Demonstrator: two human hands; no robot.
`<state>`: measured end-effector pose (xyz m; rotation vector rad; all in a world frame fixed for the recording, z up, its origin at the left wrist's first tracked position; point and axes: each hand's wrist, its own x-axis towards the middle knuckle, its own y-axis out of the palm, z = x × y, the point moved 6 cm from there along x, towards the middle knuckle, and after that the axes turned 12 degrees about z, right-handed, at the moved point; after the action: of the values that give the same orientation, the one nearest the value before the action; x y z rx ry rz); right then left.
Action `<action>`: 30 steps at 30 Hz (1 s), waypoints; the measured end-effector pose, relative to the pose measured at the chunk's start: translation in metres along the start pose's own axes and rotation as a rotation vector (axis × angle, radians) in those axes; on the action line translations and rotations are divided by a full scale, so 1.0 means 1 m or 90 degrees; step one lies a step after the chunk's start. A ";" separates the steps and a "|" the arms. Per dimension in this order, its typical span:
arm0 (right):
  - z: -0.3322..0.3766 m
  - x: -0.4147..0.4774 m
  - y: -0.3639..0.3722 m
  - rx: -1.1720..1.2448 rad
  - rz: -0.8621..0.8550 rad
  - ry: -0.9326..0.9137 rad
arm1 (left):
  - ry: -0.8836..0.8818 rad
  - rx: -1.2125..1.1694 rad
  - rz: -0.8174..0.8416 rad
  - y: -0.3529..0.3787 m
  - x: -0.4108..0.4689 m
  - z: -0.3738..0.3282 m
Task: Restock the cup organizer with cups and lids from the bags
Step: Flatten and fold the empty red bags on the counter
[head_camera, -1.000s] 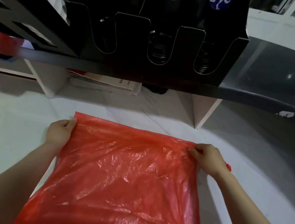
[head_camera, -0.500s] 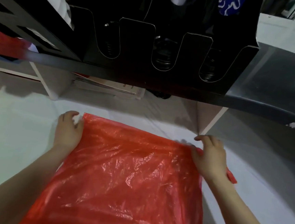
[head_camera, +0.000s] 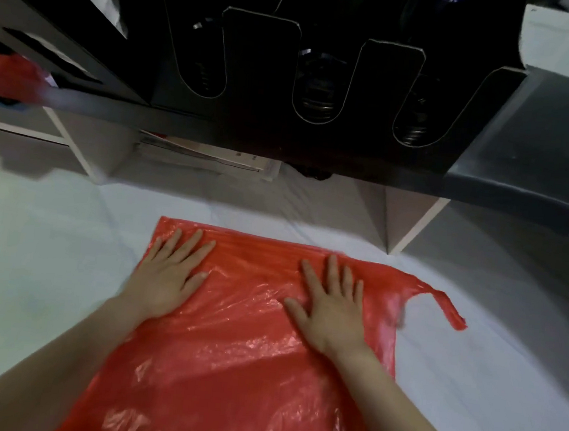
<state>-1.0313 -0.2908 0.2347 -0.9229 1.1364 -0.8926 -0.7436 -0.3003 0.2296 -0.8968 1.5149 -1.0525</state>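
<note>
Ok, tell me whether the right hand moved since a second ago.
Yes. The right hand slid left, from right of the desk panel's foot to left of it, now flat on the red bag.

Stacked papers (head_camera: 205,157) lie under the dark counter (head_camera: 559,129), left of a pale panel (head_camera: 410,219).
</note>
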 end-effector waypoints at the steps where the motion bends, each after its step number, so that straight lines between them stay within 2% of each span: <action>1: -0.015 -0.004 -0.001 0.009 -0.012 0.043 | -0.006 0.005 -0.001 0.000 0.000 0.000; 5: -0.063 -0.022 -0.006 0.058 -0.040 0.177 | 0.008 0.010 0.007 -0.001 -0.003 -0.001; 8: -0.077 -0.030 -0.010 0.061 -0.036 0.204 | 0.046 -0.001 0.008 -0.006 -0.008 -0.004; 11: -0.079 -0.033 -0.014 0.058 -0.023 0.207 | 0.095 -0.087 -0.017 -0.016 -0.028 -0.007; 14: -0.070 -0.041 -0.026 0.017 -0.057 0.218 | 0.035 -0.214 -0.085 -0.026 -0.064 0.003; 18: -0.016 -0.050 -0.035 -0.043 -0.170 0.063 | -0.084 -0.377 -0.139 -0.024 -0.119 0.011; 26: 0.124 -0.023 -0.012 -0.056 -0.039 -0.298 | -0.175 -0.474 -0.192 -0.011 -0.191 -0.004; 30: 0.192 0.008 -0.007 -0.051 0.007 -0.399 | -0.239 -0.484 -0.224 0.004 -0.218 -0.007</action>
<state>-0.8433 -0.2735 0.2701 -1.1561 0.6351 -0.4900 -0.7112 -0.0955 0.2972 -1.8291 1.4630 -0.4672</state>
